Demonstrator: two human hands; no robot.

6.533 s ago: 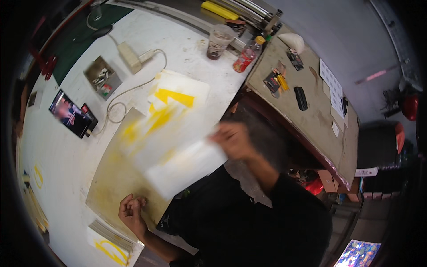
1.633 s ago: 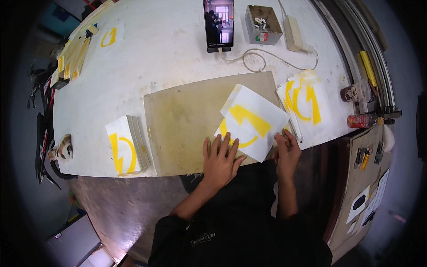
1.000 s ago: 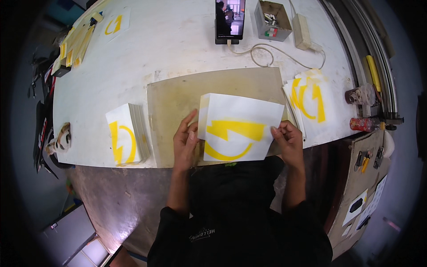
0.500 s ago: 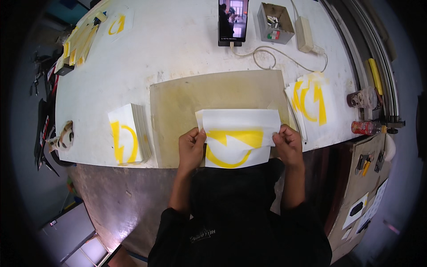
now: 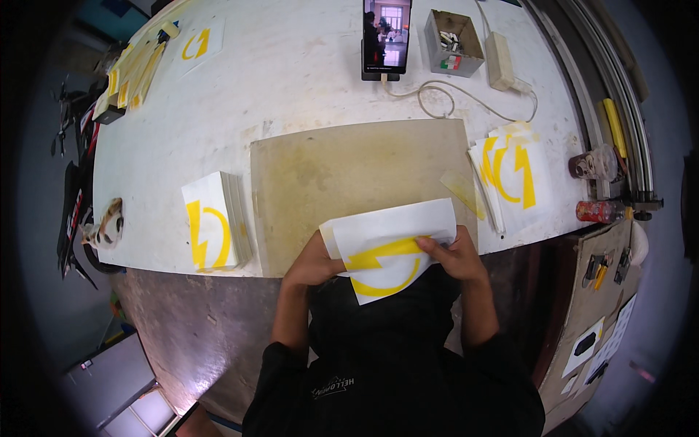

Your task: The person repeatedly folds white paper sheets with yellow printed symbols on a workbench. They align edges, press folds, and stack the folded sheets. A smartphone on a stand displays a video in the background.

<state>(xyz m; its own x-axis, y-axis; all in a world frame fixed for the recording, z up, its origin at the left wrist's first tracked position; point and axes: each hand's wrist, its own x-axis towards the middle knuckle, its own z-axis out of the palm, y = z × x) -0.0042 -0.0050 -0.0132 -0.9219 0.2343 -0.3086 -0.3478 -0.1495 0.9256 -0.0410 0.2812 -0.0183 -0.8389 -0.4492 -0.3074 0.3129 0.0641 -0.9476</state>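
Left hand [image 5: 312, 261] in a grip; right hand [image 5: 461, 258] opposite, thumb [image 5: 431, 248] uppermost

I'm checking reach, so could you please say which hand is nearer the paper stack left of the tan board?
Left. The left hand is right of the paper stack, holding the sheet's left side; the right hand is farther right, at its opposite side.

Bent white sheet [image 5: 386, 246], yellow-marked

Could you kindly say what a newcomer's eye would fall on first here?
Probably the yellow-marked white sheet, held below centre between the left grip and right grip. Next might come the calico cat by the left edge of the white table, or the lit smartphone at the picture's top.
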